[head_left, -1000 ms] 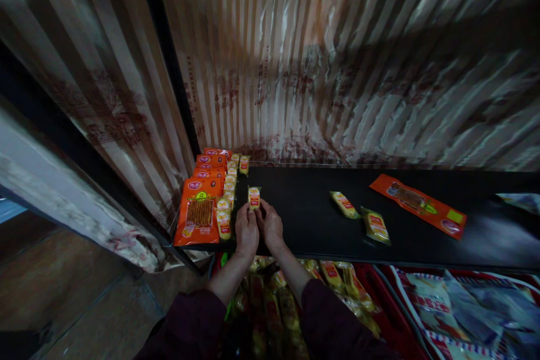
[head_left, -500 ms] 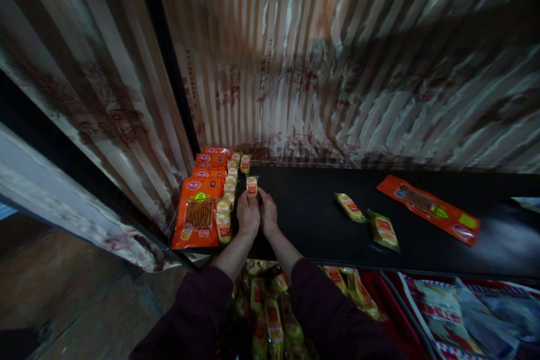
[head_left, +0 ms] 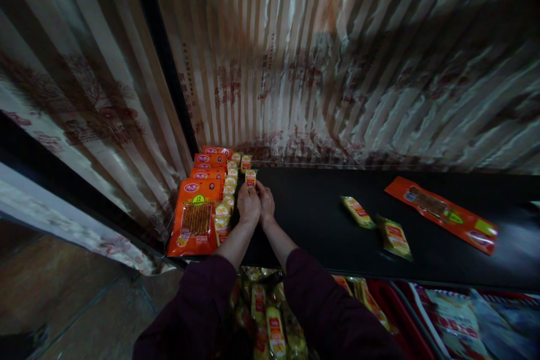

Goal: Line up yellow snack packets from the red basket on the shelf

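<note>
Close together over the black shelf [head_left: 307, 219], both my hands are closed around the lower part of a small yellow snack packet [head_left: 250, 178]. My left hand [head_left: 248, 206] is nearer the row, and my right hand [head_left: 265, 202] presses in from the right. The packet stands upright, its red and white label facing me, just in front of another yellow packet [head_left: 246, 163] at the back. Left of my hands runs a row of similar yellow packets [head_left: 229, 191]. Beside that row, orange snack bags [head_left: 196, 219] stand one behind another. My fingertips are partly hidden behind the packet.
Two loose yellow packets [head_left: 358, 212] and a long orange packet [head_left: 442, 215] lie on the shelf to the right. Below its front edge are many yellow packets [head_left: 276, 332] and a bag [head_left: 451, 315]. A dark post [head_left: 162, 50] and striped sheeting [head_left: 295, 67] bound the back.
My hands have moved slightly towards the back with the yellow packet, closer to the packet standing there. The view has shifted a little, so the loose packets appear farther right.
</note>
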